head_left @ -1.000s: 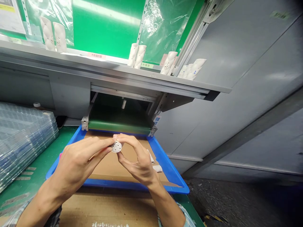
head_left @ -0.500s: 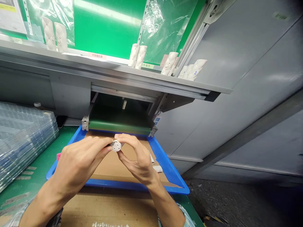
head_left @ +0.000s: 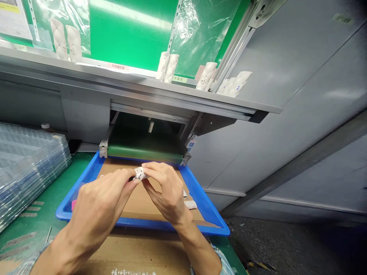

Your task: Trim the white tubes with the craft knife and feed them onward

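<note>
Green counter (head_left: 82, 168), blue tray (head_left: 143, 222) w/ cardboard liner (head_left: 151, 202): L hand (head_left: 99, 202), R hand (head_left: 169, 189) gripping white plastic part (head_left: 140, 173), grips closed, prob over tray to catch drops.

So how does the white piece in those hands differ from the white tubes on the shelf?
The white piece, pinched between the left hand and right hand, is far shorter than the white tubes, which lean in groups on the shelf. The tubes show a pattern; fingers hide much of the piece. Both are white.
</note>
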### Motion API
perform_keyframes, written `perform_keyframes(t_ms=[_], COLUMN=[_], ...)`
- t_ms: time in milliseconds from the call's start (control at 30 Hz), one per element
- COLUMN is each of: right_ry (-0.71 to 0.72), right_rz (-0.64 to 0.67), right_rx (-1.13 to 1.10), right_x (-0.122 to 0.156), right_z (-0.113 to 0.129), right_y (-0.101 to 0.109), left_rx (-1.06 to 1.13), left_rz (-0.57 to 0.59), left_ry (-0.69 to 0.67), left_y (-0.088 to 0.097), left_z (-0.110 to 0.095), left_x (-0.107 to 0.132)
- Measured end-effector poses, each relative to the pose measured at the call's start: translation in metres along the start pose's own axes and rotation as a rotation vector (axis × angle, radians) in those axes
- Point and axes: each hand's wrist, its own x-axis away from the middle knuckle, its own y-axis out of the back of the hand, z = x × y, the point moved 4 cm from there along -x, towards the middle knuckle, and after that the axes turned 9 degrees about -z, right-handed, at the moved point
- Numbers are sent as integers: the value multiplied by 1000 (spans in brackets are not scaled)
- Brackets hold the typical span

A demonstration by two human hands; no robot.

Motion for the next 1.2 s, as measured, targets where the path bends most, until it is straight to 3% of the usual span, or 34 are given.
perform_keyframes(t_ms=[167, 333, 533, 800, 1200], right_ry=[61, 34, -8, -65, -65], right_rz=[-31, -47, -58, -53, -21], right_rx=[90, 65, -31, -100, -131], right_x=[-1, 1, 2, 2, 3], right_z=[4, 4, 1, -3, -1], right_y=[1, -1, 0, 3, 0], left_rx=[55, 48, -71, 36, -5], left_rz=[52, 105, 55, -32, -27], left_ry=[81, 96, 26, -27, -63], left_y=[0, 1, 4, 10, 5], left_z=[-4, -3, 0, 1, 0], left_x=[-3, -3, 0, -5, -3])
